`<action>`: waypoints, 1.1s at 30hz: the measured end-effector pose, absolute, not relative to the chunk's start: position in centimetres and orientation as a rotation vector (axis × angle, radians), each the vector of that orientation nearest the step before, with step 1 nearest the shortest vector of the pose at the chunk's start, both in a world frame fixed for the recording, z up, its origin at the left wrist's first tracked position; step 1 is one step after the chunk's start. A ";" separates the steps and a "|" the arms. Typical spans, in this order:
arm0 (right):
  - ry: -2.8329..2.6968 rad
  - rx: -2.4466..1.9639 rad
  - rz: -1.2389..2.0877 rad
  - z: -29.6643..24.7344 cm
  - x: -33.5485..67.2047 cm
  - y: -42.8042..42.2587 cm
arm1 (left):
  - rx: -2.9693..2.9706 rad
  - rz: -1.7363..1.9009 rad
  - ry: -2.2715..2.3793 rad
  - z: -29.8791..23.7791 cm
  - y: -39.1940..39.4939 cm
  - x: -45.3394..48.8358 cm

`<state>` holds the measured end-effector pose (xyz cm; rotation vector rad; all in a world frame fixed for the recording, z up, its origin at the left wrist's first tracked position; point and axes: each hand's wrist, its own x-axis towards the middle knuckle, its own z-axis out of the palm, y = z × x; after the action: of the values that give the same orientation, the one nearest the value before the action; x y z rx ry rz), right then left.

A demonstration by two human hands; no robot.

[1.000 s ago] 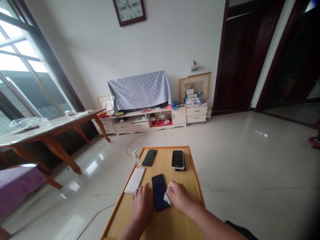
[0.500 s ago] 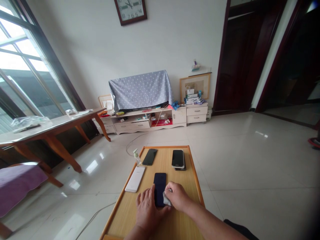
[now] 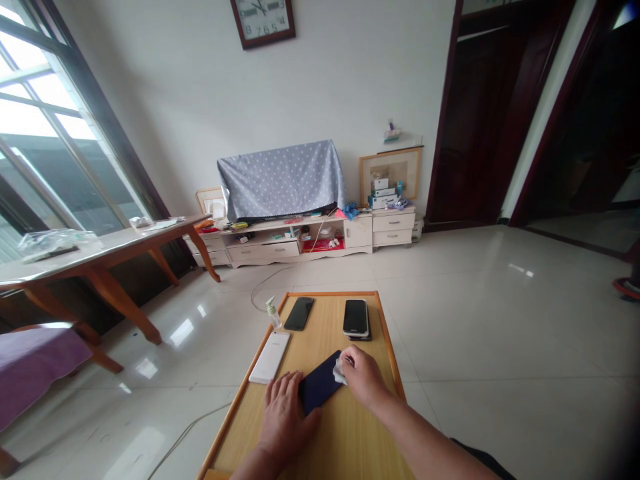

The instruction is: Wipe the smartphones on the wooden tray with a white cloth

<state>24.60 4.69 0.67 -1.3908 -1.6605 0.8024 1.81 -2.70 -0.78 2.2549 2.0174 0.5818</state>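
Blue phone held aslant, with a cloth at its far end

The blue phone [image 3: 320, 384] lies flat on the tabletop [image 3: 363, 443], between the left and right edges, one end pointing toward the far right corner and the other toward the near left. The left hand [image 3: 287, 410] spans the phone's near end, thumb and forefinger set wide on either side of it, the other fingers spread toward the left edge. The right hand [image 3: 361, 375] is closed narrowly on a crumpled white cloth [image 3: 340, 372], which touches the phone at its far end.

A white phone [image 3: 270, 358] lies along the left edge, just beyond the left hand. Past it, near the far left corner, a black phone [image 3: 300, 313] lies beside a clear pump bottle [image 3: 274, 315], which stands upright at the left edge. A stack of phones [image 3: 356, 318] sits near the far right corner, a black screen uppermost and a white body showing beneath. Beyond the far edge, across the floor [image 3: 475, 300], a spotted cover [image 3: 283, 180] drapes something on a low cabinet [image 3: 357, 233].
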 end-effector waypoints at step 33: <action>-2.139 -1.374 0.242 -1.2 15.8 -4.9 | 2.281 0.658 1.766 -1.0 -4.7 -3.1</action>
<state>15.82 -4.89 -1.23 -1.3736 -2.1394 0.2425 -3.14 -4.71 -1.03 2.2809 1.7662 0.6583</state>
